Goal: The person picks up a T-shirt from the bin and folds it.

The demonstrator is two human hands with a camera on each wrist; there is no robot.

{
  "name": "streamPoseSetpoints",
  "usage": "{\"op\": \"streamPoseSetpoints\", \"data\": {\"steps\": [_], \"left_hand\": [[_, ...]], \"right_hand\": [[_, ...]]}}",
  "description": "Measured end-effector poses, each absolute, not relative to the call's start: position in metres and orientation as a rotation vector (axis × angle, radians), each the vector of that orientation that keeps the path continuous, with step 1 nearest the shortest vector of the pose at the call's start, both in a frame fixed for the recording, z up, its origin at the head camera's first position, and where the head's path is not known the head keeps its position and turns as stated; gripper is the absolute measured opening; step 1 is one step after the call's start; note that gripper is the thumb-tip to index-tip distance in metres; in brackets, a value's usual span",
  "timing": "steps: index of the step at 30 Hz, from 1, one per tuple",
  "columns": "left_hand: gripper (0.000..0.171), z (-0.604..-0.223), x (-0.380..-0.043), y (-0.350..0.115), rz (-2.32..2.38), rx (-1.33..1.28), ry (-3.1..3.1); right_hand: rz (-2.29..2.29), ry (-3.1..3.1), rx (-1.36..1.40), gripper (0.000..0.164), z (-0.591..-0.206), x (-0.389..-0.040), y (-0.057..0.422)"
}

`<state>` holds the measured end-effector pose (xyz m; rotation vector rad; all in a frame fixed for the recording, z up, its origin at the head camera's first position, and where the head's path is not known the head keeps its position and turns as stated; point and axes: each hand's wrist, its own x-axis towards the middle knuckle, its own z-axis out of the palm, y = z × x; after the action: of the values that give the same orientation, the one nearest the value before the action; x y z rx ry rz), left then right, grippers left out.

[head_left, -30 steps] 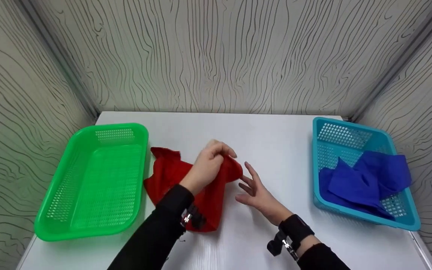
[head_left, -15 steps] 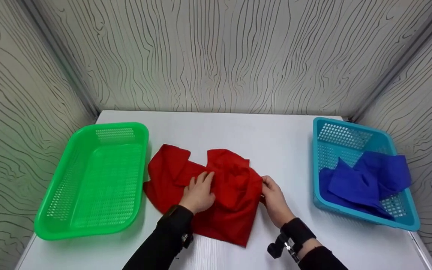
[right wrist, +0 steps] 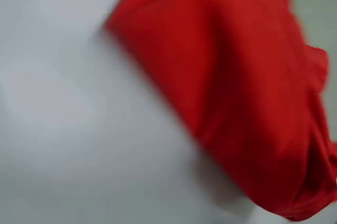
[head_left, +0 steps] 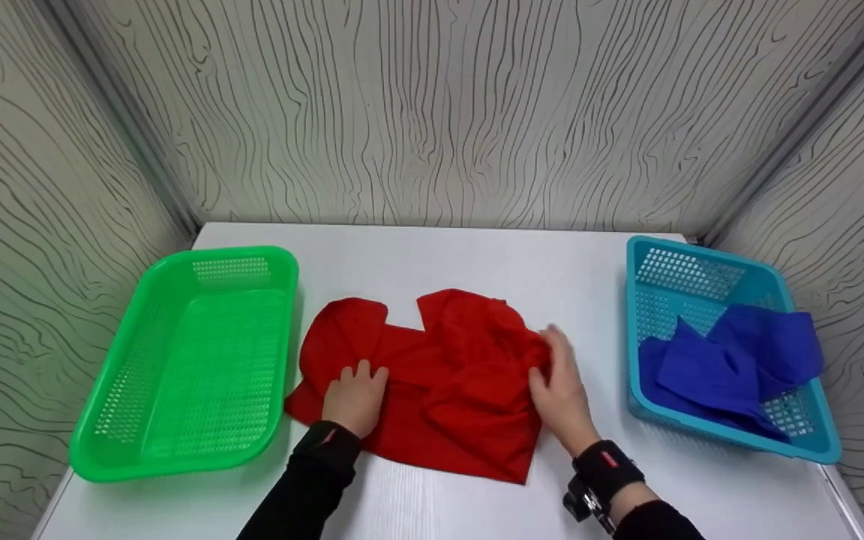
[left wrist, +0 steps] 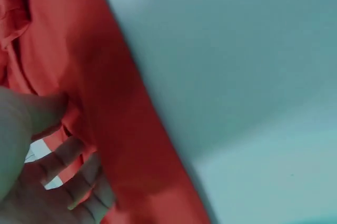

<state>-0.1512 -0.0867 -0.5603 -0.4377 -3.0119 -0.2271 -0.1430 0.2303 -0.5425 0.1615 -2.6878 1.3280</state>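
The creased red cloth (head_left: pixel 469 375) lies on the desk (head_left: pixel 432 255), right of the green basket (head_left: pixel 291 330). The half-curled right hand (head_left: pixel 565 394) grips its right edge; the left hand (head_left: pixel 355 399) rests part-curled on its left, any pinch unclear. Uneven pulling could skew it or deepen creases.

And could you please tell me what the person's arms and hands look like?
The left hand and right hand are bare, without gloves. The left arm wears a black fabric sleeve and a wide black wristband; the right has a matching black sleeve and black band. The right band shows a small red label, and a compact black device with shiny metal parts sits beside it.
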Motion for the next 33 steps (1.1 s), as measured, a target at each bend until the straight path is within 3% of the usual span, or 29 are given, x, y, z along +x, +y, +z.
{"op": "streamPoseSetpoints", "data": {"steps": [4, 8, 11, 15, 19, 23, 28, 33], "left_hand": [[0.044, -0.564, -0.153, -0.086, -0.246, -0.413, -3.006], [0.05, -0.563, -0.154, -0.088, -0.257, -0.371, -3.036], [0.039, -0.563, -0.153, -0.089, -0.274, -0.372, -3.037], [0.029, -0.563, -0.151, -0.091, -0.337, -0.352, -3.052], [0.047, -0.563, -0.152, -0.093, -0.388, -0.277, -3.111], [0.062, -0.565, -0.15, -0.098, -0.358, -0.207, -3.124], [0.051, -0.565, -0.148, -0.102, -0.317, -0.182, -3.07], [0.057, -0.556, -0.151, -0.104, -0.294, -0.207, -3.01]], "right_hand": [[0.521, -2.733, 0.955, 0.062, -0.556, -0.129, 0.209], [0.292, -2.937, 1.189, 0.075, -0.566, -0.117, 0.192], [0.229, -3.035, 1.08, 0.075, -0.569, -0.117, 0.187], [0.179, -2.88, 0.908, 0.04, -0.572, -0.123, 0.187], [0.418, -2.736, 0.611, 0.01, -0.568, -0.131, 0.197], [0.744, -2.581, 0.215, 0.008, -0.56, -0.134, 0.223], [0.762, -2.486, -0.089, 0.013, -0.551, -0.128, 0.264], [0.643, -2.693, -0.227, 0.031, -0.542, -0.114, 0.284]]}}
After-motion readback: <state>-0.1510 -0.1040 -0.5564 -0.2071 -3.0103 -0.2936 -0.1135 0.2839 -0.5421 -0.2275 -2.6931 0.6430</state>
